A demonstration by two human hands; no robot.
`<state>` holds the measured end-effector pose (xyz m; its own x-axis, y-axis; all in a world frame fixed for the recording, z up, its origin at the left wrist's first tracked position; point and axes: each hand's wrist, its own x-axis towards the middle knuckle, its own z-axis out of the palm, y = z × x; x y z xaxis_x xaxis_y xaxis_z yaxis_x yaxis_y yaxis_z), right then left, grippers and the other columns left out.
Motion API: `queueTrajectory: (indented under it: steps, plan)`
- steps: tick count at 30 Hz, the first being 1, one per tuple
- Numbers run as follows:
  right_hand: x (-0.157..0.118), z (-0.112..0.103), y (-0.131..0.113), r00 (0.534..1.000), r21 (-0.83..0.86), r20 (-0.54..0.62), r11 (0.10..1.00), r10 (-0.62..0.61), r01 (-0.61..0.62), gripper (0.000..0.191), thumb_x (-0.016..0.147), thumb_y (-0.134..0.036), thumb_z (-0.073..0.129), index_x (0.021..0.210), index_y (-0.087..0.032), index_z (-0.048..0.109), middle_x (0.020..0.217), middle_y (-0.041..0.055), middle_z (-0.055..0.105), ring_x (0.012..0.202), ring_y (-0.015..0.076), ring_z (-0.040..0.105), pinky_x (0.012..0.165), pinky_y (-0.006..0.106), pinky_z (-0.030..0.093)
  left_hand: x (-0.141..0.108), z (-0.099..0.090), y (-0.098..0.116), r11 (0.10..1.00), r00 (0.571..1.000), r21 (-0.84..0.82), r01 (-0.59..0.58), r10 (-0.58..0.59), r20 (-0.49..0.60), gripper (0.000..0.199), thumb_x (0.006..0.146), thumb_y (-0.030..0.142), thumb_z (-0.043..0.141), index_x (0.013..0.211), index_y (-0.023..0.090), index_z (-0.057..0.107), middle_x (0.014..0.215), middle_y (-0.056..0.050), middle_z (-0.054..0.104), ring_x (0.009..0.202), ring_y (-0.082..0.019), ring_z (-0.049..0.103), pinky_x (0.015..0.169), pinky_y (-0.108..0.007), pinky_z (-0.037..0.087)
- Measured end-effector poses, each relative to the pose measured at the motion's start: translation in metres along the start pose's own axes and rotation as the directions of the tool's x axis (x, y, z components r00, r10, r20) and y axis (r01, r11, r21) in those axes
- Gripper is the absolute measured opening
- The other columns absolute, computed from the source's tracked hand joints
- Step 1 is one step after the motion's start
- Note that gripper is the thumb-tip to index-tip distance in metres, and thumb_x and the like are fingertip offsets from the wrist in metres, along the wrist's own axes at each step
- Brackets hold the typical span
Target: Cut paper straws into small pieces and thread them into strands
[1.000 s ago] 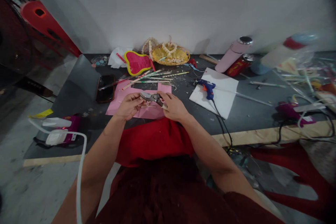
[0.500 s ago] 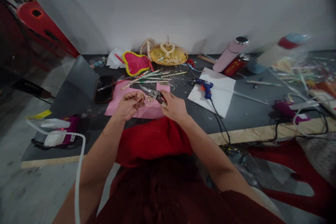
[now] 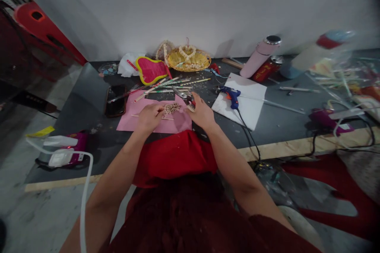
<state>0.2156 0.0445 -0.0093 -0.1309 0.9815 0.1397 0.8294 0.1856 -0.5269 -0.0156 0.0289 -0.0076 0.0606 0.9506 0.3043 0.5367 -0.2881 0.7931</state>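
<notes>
Dark tabletop (image 3: 97, 101): pink paper (image 3: 126, 121), heaped bits (image 3: 171, 108), blue plastic glue gun (image 3: 233, 95). Left hand (image 3: 151, 118), fingertips bunched; right hand (image 3: 202, 114) at metal shears (image 3: 184, 95); grips unclear.

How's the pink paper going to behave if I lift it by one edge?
The pink paper would probably flop, since it looks like a thin sheet. The small pieces heaped on it would likely slide or scatter.
</notes>
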Motion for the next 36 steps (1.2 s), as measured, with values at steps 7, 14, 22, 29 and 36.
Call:
queueTrajectory:
  steps: [7, 14, 22, 29, 36]
  plan:
    - [-0.002, -0.001, -0.003, 0.999, -0.031, 0.048, 1.000, -0.003, 0.004, 0.071, 0.084, -0.045, 0.059, 0.147, -0.025, 0.033, 0.128, 0.0132, 0.059, 0.110, 0.0307, 0.060, 0.087, 0.044, 0.050, 0.002, 0.003, -0.011, 0.977, 0.994, 0.182, -0.106, 0.107, 0.007, 0.024, 0.076, 0.014, 0.062, 0.093, 0.025, 0.074, 0.091, -0.006, 0.072, 0.088, -0.025, 0.061, 0.089, -0.036, 0.039]
    - [-0.002, -0.003, -0.003, 1.000, -0.122, 0.021, 0.993, -0.006, 0.009, 0.067, 0.085, -0.045, 0.058, 0.145, -0.023, 0.035, 0.126, 0.0139, 0.059, 0.110, 0.0319, 0.058, 0.084, 0.043, 0.049, -0.005, -0.010, -0.011, 0.943, 0.982, 0.278, -0.184, 0.163, 0.096, 0.013, 0.080, 0.019, 0.061, 0.083, 0.023, 0.073, 0.084, -0.008, 0.071, 0.080, -0.024, 0.059, 0.084, -0.038, 0.041]
    - [0.001, 0.003, 0.008, 1.000, -0.269, -0.024, 0.963, -0.013, 0.006, 0.063, 0.084, -0.045, 0.063, 0.137, -0.018, 0.046, 0.117, 0.0138, 0.063, 0.108, 0.0323, 0.053, 0.089, 0.042, 0.044, -0.011, -0.008, -0.001, 0.805, 0.918, 0.515, -0.295, 0.089, 0.387, 0.014, 0.085, 0.026, 0.056, 0.086, 0.020, 0.069, 0.091, -0.007, 0.069, 0.090, -0.023, 0.058, 0.088, -0.039, 0.042]
    - [-0.005, 0.000, -0.003, 0.992, -0.305, -0.068, 0.949, -0.106, 0.081, 0.039, 0.092, -0.038, 0.052, 0.129, -0.027, 0.057, 0.131, 0.0090, 0.056, 0.114, 0.0307, 0.044, 0.086, 0.042, 0.038, -0.015, -0.001, -0.003, 0.777, 0.923, 0.541, -0.323, 0.132, 0.362, 0.016, 0.089, 0.024, 0.051, 0.085, 0.018, 0.066, 0.091, -0.009, 0.070, 0.090, -0.024, 0.059, 0.090, -0.040, 0.043]
    - [-0.008, 0.013, -0.023, 0.957, -0.362, 0.032, 0.889, -0.289, 0.281, 0.029, 0.096, -0.026, 0.043, 0.111, -0.028, 0.068, 0.117, 0.0072, 0.064, 0.111, 0.0263, 0.042, 0.088, 0.044, 0.029, -0.009, -0.003, 0.006, 0.807, 0.992, 0.578, -0.120, 0.070, 0.108, 0.016, 0.091, 0.023, 0.049, 0.092, 0.018, 0.063, 0.093, -0.010, 0.070, 0.091, -0.027, 0.061, 0.084, -0.042, 0.047]
